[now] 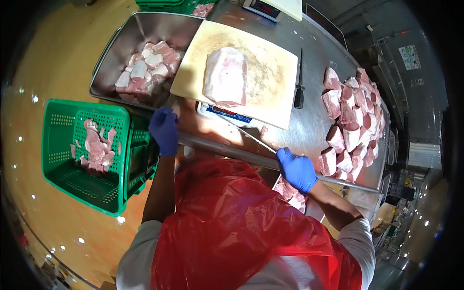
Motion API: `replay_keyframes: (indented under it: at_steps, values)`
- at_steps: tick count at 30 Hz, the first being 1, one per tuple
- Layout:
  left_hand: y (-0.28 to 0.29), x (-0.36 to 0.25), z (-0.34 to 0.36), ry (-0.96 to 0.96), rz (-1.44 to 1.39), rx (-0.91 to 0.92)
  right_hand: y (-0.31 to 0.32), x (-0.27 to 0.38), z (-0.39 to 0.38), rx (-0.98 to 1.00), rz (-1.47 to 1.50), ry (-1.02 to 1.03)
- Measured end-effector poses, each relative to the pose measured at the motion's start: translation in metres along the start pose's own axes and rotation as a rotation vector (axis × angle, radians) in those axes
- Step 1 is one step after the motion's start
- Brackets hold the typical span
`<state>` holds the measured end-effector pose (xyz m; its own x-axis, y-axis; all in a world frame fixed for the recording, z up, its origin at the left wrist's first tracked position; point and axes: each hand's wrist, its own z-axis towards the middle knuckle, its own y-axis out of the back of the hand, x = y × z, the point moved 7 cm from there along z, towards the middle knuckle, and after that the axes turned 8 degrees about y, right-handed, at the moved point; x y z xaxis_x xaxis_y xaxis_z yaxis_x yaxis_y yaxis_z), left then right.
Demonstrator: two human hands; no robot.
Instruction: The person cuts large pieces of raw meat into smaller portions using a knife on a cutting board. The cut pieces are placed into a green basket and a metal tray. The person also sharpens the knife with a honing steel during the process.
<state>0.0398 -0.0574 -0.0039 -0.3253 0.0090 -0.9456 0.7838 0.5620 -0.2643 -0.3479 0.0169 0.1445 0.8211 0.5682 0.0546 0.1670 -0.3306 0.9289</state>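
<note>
My left hand [164, 130], in a blue glove, is at the table's edge beside the steel bin, fingers curled; whatever they may hold cannot be made out. My right hand [295, 169], also gloved, grips a knife [258, 141] whose blade points up-left over the table, below the cutting board. A large pale slab of meat [225, 75] lies on the cream cutting board [268, 67], which sits on a scale [222, 113]. A small meat scrap [263, 133] lies just below the board.
A steel bin [111, 58] of cut meat and a green crate [55, 140] with scraps stand left. A second knife [299, 92] and piled chunks [353, 123] lie on the steel table [309, 140]. Another scale [263, 9] sits behind; more meat [290, 193] is below my right hand.
</note>
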Motion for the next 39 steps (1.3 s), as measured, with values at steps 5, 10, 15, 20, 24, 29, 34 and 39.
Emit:
replay_keyframes:
  at_steps: [5, 10, 15, 20, 24, 29, 34, 39]
  values:
    - [0.11, -0.137, -0.019, -0.507, 0.553, -0.389, 0.025, 0.006, -0.023, -0.479, 0.367, -0.111]
    - [0.25, -0.204, 0.045, -0.383, 1.207, -0.39, 0.024, -0.025, -0.022, -0.862, 1.002, -0.327]
    - [-0.028, -0.151, 0.036, -0.301, 1.16, 0.234, 0.036, -0.051, -0.029, -0.951, 1.072, -0.19]
    - [-0.261, -0.066, -0.028, -0.293, 1.52, 0.409, 0.048, -0.063, -0.044, -0.957, 1.68, -0.175]
    - [-0.317, -0.073, -0.035, -0.68, 1.608, 0.847, 0.029, -0.068, -0.057, -1.056, 1.914, -0.185]
    - [-0.316, -0.083, -0.053, -0.68, 1.337, 0.975, 0.002, -0.05, -0.042, -0.923, 1.95, -0.305]
    - [-0.215, -0.052, -0.078, -1.042, 1.177, 0.443, -0.01, -0.04, -0.022, -0.744, 1.073, -0.375]
    - [-0.129, -0.031, -0.085, -0.504, 0.855, 0.549, 0.009, -0.021, 0.039, -0.727, 0.683, -0.195]
